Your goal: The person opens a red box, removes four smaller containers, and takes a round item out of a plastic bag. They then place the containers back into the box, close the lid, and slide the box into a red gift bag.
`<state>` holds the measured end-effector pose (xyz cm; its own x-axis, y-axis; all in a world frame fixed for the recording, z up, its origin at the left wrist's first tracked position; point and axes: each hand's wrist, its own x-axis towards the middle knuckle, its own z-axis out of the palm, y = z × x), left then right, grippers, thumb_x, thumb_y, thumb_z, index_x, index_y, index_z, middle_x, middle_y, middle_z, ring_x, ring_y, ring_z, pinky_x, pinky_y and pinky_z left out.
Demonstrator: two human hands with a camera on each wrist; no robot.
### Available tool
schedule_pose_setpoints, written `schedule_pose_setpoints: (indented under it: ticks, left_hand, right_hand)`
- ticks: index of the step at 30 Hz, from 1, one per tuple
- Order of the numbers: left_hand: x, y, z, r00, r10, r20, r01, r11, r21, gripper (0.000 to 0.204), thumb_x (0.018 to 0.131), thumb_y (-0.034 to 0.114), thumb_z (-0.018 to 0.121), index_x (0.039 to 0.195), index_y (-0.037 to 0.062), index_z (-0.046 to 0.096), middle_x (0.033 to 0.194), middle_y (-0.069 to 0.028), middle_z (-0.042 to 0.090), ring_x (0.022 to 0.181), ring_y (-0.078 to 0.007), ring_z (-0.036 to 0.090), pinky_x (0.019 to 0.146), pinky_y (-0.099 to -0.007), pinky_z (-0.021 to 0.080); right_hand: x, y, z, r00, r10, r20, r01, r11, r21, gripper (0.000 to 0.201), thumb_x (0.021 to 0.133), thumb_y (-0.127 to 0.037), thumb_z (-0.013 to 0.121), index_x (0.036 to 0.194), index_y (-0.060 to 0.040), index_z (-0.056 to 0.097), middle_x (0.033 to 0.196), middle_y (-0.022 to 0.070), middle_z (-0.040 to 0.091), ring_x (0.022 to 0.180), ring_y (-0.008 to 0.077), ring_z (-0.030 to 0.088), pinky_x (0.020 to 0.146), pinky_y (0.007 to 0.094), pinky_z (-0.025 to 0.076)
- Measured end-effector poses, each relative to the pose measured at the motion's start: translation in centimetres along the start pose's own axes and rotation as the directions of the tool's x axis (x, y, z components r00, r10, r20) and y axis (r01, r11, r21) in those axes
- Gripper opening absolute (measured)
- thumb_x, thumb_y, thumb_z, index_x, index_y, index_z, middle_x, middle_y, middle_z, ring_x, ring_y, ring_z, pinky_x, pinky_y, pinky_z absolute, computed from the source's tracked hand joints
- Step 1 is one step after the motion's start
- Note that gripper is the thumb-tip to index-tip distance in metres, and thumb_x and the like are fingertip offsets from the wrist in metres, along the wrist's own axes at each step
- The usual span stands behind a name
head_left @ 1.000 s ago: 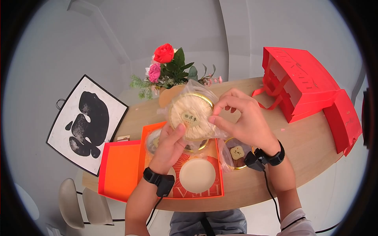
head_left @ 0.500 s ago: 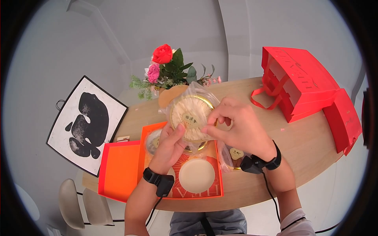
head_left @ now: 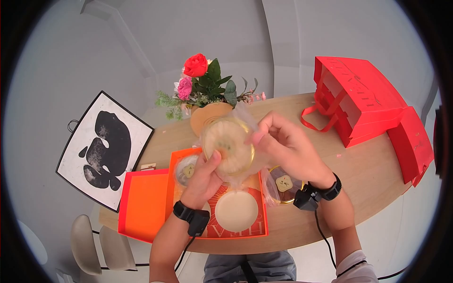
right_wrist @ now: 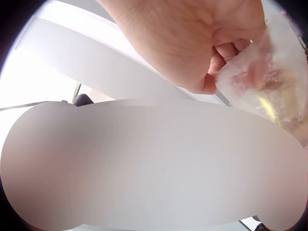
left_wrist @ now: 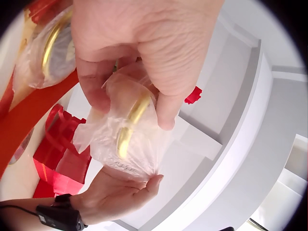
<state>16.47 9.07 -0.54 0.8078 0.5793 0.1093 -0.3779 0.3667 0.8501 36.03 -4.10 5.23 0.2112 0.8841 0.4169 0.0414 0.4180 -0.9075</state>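
Observation:
My left hand grips a round, gold-rimmed container by its lower left side, above the orange box. Pale contents show inside it, and its oval label is blurred. A thin clear plastic bag wraps the container. On its right side my right hand pinches the bag's edge between thumb and fingers. In the left wrist view the plastic is drawn to a point at the right thumb. The right wrist view shows the crinkled bag beside the curled fingers.
Below lies an orange gift box with a round white recess and another bagged container. Its lid sits left. Right of the box is a dark-filled container. A red paper bag, flower vase and framed picture stand around.
My right hand shifted left across the container's front, then back up and right with the plastic pinched. The container's label has gone from sharp to blurred. The left hand keeps its grip.

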Motion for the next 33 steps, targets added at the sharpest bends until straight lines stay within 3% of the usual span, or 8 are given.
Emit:
schedule_pose_setpoints:
  ticks: [4,9,16,26,28,29,31,33]
  left_hand:
    - [-0.2,0.0,0.2,1.000,0.009,-0.016,-0.008,0.999,0.031,0.067,0.100,0.036,0.066,0.151,0.0042,0.035,0.147,-0.0104,0.050,0.137,-0.0249,0.051,0.114,-0.0455,0.045]
    - [-0.2,0.0,0.1,0.999,-0.001,-0.036,0.004,0.998,0.065,0.068,0.102,0.044,0.059,0.153,0.0055,0.035,0.152,-0.0118,0.046,0.140,-0.0270,0.046,0.118,-0.0454,0.039]
    - [-0.2,-0.1,0.0,0.999,0.006,-0.050,-0.004,0.999,0.040,0.066,0.103,0.043,0.057,0.153,0.0048,0.035,0.152,-0.0127,0.046,0.140,-0.0275,0.046,0.118,-0.0457,0.039]
    - [-0.1,0.5,0.4,0.997,-0.007,-0.072,0.008,1.000,0.012,0.061,0.105,0.040,0.054,0.153,0.0053,0.036,0.152,-0.0126,0.047,0.140,-0.0273,0.048,0.118,-0.0459,0.039]
    - [0.1,0.5,0.5,0.997,-0.010,-0.081,0.009,1.000,-0.009,0.060,0.106,0.039,0.053,0.153,0.0056,0.036,0.152,-0.0122,0.047,0.139,-0.0272,0.048,0.118,-0.0459,0.039]
    - [0.3,0.5,0.5,0.996,-0.003,-0.092,0.000,0.999,-0.035,0.058,0.106,0.036,0.054,0.152,0.0046,0.037,0.150,-0.0122,0.049,0.138,-0.0259,0.050,0.115,-0.0446,0.043]
    - [0.4,0.4,0.4,0.995,0.004,-0.101,-0.010,0.998,-0.060,0.055,0.106,0.032,0.054,0.150,0.0037,0.037,0.148,-0.0122,0.051,0.136,-0.0247,0.052,0.112,-0.0433,0.047]
    - [0.5,0.4,0.5,0.996,0.015,-0.092,-0.021,0.997,-0.073,0.052,0.107,0.027,0.053,0.150,0.0040,0.037,0.148,-0.0124,0.051,0.135,-0.0247,0.053,0.111,-0.0432,0.049]
  right_hand:
    - [0.3,-0.4,-0.6,1.000,-0.020,-0.024,0.022,0.992,0.127,0.014,0.101,-0.013,0.064,0.103,-0.0019,0.055,0.085,-0.0004,0.066,0.082,0.0041,0.060,0.077,0.0232,0.050]
    - [0.6,-1.0,-2.0,0.992,-0.078,-0.100,0.089,0.991,0.103,0.016,0.100,-0.011,0.067,0.106,-0.0025,0.055,0.083,-0.0021,0.066,0.080,0.0027,0.059,0.072,0.0207,0.048]
    - [1.0,-0.7,-2.7,0.959,-0.130,-0.250,0.145,0.988,0.045,0.018,0.099,-0.013,0.069,0.107,-0.0043,0.056,0.081,-0.0049,0.062,0.073,0.0012,0.054,0.063,0.0202,0.043]
    - [1.2,-1.2,-3.8,0.891,-0.171,-0.420,0.185,0.983,-0.008,0.016,0.097,-0.012,0.070,0.106,-0.0041,0.058,0.083,-0.0028,0.061,0.076,0.0036,0.056,0.066,0.0230,0.046]
    - [0.9,-1.1,-2.8,0.817,-0.434,-0.380,0.361,0.898,-0.251,0.025,0.093,-0.010,0.073,0.112,-0.0022,0.060,0.093,0.0040,0.066,0.086,0.0111,0.061,0.075,0.0266,0.050]
    - [0.5,-1.4,-2.4,0.816,-0.434,-0.381,0.361,0.898,-0.252,0.025,0.093,-0.010,0.073,0.112,-0.0022,0.060,0.093,0.0040,0.066,0.086,0.0111,0.061,0.075,0.0266,0.050]
    - [-0.6,-2.6,-1.3,0.760,-0.650,-0.026,0.426,0.528,-0.734,0.039,0.087,-0.008,0.075,0.122,-0.0018,0.060,0.109,0.0106,0.068,0.100,0.0231,0.065,0.089,0.0335,0.053]
    - [-1.0,-2.7,0.2,0.770,-0.618,0.162,0.531,0.479,-0.699,0.049,0.085,-0.010,0.076,0.130,-0.0036,0.058,0.127,0.0151,0.064,0.117,0.0334,0.062,0.100,0.0408,0.050]
